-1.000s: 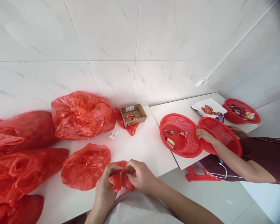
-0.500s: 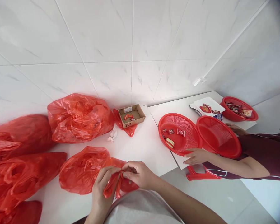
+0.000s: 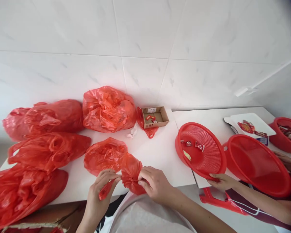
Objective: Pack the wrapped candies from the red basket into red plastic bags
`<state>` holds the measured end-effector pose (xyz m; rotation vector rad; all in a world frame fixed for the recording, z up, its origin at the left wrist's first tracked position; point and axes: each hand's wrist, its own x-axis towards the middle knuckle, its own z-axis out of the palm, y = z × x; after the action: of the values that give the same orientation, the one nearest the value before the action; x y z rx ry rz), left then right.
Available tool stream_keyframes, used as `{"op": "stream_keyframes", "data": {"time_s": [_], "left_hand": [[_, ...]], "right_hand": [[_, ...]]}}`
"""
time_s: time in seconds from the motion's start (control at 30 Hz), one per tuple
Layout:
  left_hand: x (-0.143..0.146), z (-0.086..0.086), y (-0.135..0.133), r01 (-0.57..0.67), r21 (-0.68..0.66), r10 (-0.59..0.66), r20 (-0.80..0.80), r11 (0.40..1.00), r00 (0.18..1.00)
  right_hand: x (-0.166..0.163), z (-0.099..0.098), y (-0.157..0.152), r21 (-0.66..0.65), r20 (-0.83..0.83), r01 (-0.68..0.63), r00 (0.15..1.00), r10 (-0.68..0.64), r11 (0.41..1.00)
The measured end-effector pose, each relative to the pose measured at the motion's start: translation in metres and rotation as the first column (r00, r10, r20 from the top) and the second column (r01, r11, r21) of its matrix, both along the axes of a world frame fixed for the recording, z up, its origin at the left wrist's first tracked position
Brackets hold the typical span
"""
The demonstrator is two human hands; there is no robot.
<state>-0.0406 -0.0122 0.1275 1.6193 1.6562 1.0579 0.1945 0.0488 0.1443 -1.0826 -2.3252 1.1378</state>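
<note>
On the near side of a cardboard box (image 3: pixel 160 124), a person's left hand (image 3: pixel 98 188) pinches a taut strand of a small red bag (image 3: pixel 131 167) while the right hand (image 3: pixel 158 184) grips its other side. The gathered neck appears knotted, the ends not yet released; fingers partly mask the right-hand grip, and contents cannot be made out.

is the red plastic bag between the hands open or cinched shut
Cinched shut: the red plastic bag is bunched into tight creases between the left hand and right hand. Whether it is knotted, I cannot tell.
</note>
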Motion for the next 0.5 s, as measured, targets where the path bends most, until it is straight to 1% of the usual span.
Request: {"op": "stream_keyframes", "data": {"time_s": [0.07,0.1,0.13,0.17,0.23,0.27,0.3,0.33,0.4,0.43,0.5], "left_hand": [[-0.002,0.008,-0.014,-0.091,-0.144,0.117,0.182,0.985,0.976],[-0.002,0.012,-0.021,-0.140,-0.205,0.197,0.286,0.969,0.938],[-0.002,0.016,-0.028,-0.199,-0.258,0.290,0.383,0.945,0.877],[-0.003,0.020,-0.036,-0.261,-0.314,0.387,0.461,0.913,0.798],[-0.008,0.024,-0.052,-0.360,-0.434,0.559,0.548,0.826,0.622],[-0.014,0.025,-0.061,-0.395,-0.483,0.622,0.559,0.781,0.548],[-0.022,0.024,-0.071,-0.424,-0.513,0.665,0.561,0.746,0.493],[-0.033,0.022,-0.082,-0.459,-0.523,0.696,0.556,0.718,0.454],[-0.061,0.014,-0.108,-0.583,-0.502,0.761,0.521,0.639,0.387],[-0.078,0.008,-0.124,-0.651,-0.482,0.797,0.488,0.587,0.357],[-0.112,-0.004,-0.158,-0.778,-0.441,0.880,0.369,0.448,0.298]], "right_hand": [[-0.010,0.002,0.004,-0.038,-0.088,-0.060,0.994,0.057,0.997],[-0.014,0.002,0.006,-0.064,-0.135,-0.084,0.988,0.075,0.994],[-0.018,0.002,0.008,-0.095,-0.173,-0.096,0.982,0.079,0.991],[-0.020,0.000,0.009,-0.129,-0.199,-0.096,0.978,0.069,0.987],[-0.023,-0.006,0.012,-0.191,-0.203,-0.072,0.979,0.033,0.979],[-0.023,-0.010,0.012,-0.216,-0.185,-0.060,0.983,0.019,0.975],[-0.023,-0.014,0.013,-0.239,-0.156,-0.054,0.988,0.017,0.970],[-0.024,-0.017,0.013,-0.257,-0.120,-0.056,0.992,0.026,0.965],[-0.025,-0.023,0.012,-0.282,-0.044,-0.074,0.997,0.064,0.957],[-0.025,-0.025,0.011,-0.290,-0.015,-0.090,0.996,0.090,0.953],[-0.028,-0.028,0.007,-0.301,0.014,-0.130,0.990,0.140,0.945]]}}
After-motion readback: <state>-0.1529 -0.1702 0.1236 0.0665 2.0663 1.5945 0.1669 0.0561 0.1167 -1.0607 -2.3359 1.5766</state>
